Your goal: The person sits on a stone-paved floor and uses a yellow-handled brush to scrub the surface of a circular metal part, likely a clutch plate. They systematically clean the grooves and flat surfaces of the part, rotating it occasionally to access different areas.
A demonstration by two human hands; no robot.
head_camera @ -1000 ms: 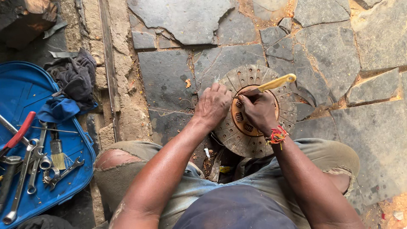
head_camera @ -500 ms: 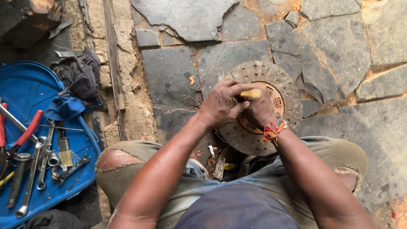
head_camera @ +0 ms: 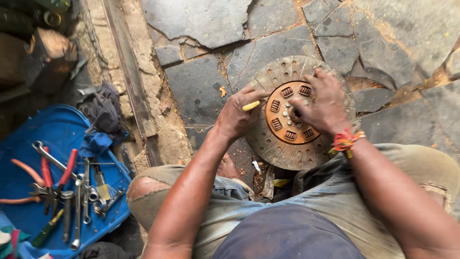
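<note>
Clutch disc (head_camera: 287, 139) lies flat on the cracked stone paving (head_camera: 201, 91), just ahead of the person's knees. Grey friction ring with radial slots, rust-orange hub plate (head_camera: 286, 120) in the centre with damper springs set round it.

Left hand (head_camera: 238, 114) sits at the disc's left rim, fingers curled shut around a yellow tool handle (head_camera: 251, 105); only the short yellow end shows past the thumb, and the tool's working end is hidden. The hand's outer fingers touch the friction ring.

Right hand (head_camera: 322, 103) rests on the right half of the disc, over the hub plate and ring. Fingers bent down with tips pinched at the hub centre; can't tell whether anything is between them. A red and orange thread band (head_camera: 346, 140) circles that wrist.

The person sits low, legs in torn, dirty trousers (head_camera: 330, 192); the near edge of the disc is touching or almost touching the cloth.

Well apart to the left: a blue tray (head_camera: 52, 129) holding spanners (head_camera: 79, 206), red-handled pliers (head_camera: 55, 175) and other small hand tools in a loose heap. A dark rag (head_camera: 103, 112) lies at the tray's upper right corner, beside a raised stone kerb (head_camera: 158, 110) that runs between tray and disc.
</note>
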